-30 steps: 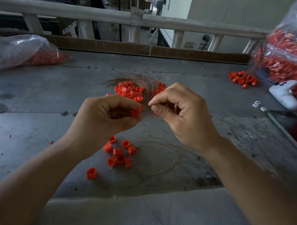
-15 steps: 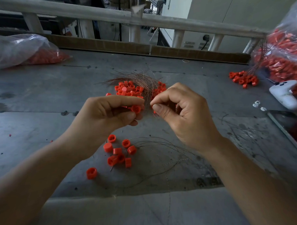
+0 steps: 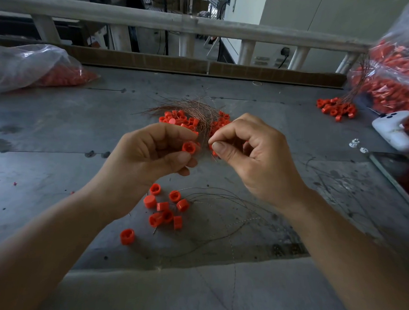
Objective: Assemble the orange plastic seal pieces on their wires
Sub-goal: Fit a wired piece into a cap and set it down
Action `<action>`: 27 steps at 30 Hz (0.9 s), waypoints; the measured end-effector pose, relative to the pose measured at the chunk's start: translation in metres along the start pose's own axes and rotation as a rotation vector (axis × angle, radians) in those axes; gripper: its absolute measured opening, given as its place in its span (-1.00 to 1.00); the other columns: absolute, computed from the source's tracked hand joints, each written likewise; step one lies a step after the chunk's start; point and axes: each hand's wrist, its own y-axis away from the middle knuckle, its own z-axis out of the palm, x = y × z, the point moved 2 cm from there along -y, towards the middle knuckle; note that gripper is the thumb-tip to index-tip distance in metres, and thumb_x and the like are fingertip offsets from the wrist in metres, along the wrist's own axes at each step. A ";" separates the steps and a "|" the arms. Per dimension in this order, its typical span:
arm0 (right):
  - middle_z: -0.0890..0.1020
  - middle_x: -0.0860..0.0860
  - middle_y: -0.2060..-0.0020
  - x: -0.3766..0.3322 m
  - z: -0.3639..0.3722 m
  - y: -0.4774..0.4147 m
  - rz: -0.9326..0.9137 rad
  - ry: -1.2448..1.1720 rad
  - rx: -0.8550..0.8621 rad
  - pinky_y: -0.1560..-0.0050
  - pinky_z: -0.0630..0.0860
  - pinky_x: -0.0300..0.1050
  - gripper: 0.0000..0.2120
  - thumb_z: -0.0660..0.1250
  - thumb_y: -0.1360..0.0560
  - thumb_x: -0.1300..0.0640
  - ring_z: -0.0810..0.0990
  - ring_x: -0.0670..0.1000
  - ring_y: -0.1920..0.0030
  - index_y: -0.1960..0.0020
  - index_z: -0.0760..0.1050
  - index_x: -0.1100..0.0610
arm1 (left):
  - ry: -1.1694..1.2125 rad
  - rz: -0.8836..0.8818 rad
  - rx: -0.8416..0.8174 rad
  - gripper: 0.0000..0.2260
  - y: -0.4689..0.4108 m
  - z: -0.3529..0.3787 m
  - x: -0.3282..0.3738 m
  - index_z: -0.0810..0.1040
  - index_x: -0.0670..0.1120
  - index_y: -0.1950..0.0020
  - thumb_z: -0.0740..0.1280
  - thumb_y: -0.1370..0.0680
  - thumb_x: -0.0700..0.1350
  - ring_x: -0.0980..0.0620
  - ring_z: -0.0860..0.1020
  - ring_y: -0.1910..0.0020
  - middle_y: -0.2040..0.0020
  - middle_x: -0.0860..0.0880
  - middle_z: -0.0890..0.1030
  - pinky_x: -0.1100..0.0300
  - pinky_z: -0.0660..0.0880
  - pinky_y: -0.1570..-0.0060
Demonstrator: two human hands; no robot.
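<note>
Cap: I see one orange cap pinched in my left hand, above the table.
Wire: right hand closed on a thin wire just beside the cap.
Handling: cap light, stiff, probably slick; I'd grip its sides. Wire springy (kinks easily).
Spares: loose caps below; pile beyond.
Writing: none legible.

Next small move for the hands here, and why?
Probably bring the right hand a touch leftward to feed its pinched wire into the orange cap held in the left hand. The cap's open side faces the right fingertips, and only a small gap separates them. The wire tip itself is too thin to see clearly.
</note>
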 end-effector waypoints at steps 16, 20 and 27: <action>0.44 -0.17 0.31 -0.002 0.003 0.002 0.006 0.044 -0.086 0.25 0.34 -0.43 -0.96 0.35 -0.42 0.25 0.42 -0.17 0.27 0.18 0.58 0.17 | 0.026 0.028 -0.047 -0.66 0.001 -0.001 -0.001 0.67 0.11 0.07 0.31 -0.33 -0.27 0.12 0.64 0.14 0.12 0.04 0.69 0.34 0.53 0.16; 0.44 -0.17 0.32 -0.002 0.000 0.001 0.017 0.058 -0.088 0.28 0.34 -0.42 -0.96 0.36 -0.42 0.26 0.42 -0.15 0.30 0.19 0.58 0.17 | 0.027 0.023 -0.054 -0.66 0.001 -0.001 -0.002 0.66 0.10 0.03 0.31 -0.34 -0.26 0.12 0.64 0.13 0.11 0.04 0.69 0.35 0.53 0.16; 0.45 -0.13 0.32 -0.004 0.000 0.001 0.032 0.064 -0.102 0.29 0.36 -0.39 -0.96 0.36 -0.42 0.26 0.41 -0.12 0.32 0.20 0.58 0.17 | 0.015 0.032 -0.062 -0.72 0.001 -0.001 -0.001 0.66 0.12 0.02 0.35 -0.30 -0.09 0.13 0.64 0.13 0.11 0.06 0.69 0.35 0.53 0.15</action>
